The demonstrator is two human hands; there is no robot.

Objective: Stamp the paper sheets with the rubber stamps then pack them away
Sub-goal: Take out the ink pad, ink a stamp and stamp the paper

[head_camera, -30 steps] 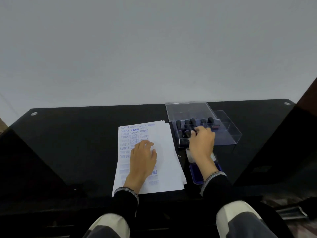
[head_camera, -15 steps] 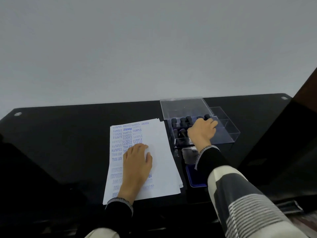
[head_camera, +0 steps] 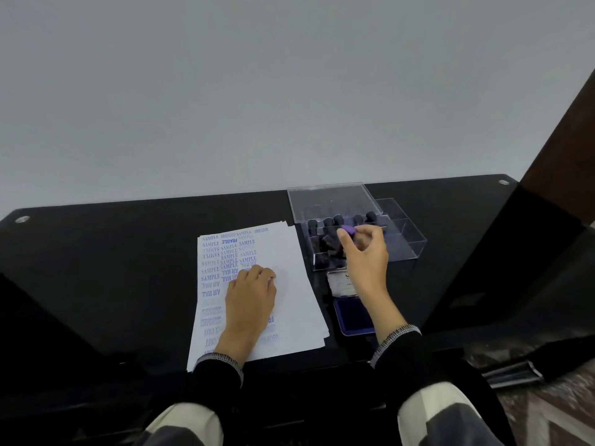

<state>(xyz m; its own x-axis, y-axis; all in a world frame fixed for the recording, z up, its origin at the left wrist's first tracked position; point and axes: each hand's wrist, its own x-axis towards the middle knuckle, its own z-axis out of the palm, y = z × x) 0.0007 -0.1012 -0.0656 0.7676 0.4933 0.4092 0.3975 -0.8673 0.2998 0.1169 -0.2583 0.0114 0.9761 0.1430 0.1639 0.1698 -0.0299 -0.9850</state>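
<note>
while the left hand (head_camera: 249, 294) lies flat with fingers loosely together on the paper sheets (head_camera: 283, 304), the right hand (head_camera: 365, 252) pinches a rubber stamp (head_camera: 348, 229) between thumb and fingertips, its purple face turned up toward the camera, just above the clear box (head_camera: 399, 249). the box sits near the counter's (head_camera: 112, 268) far edge, lid (head_camera: 331, 201) propped open, with black-handled stamps (head_camera: 328, 223) standing upright in its left part. the sheets' long axis runs from near edge to far edge, blue imprints down their left side. a blue ink pad (head_camera: 352, 317) lies open between sheets and box.
</note>
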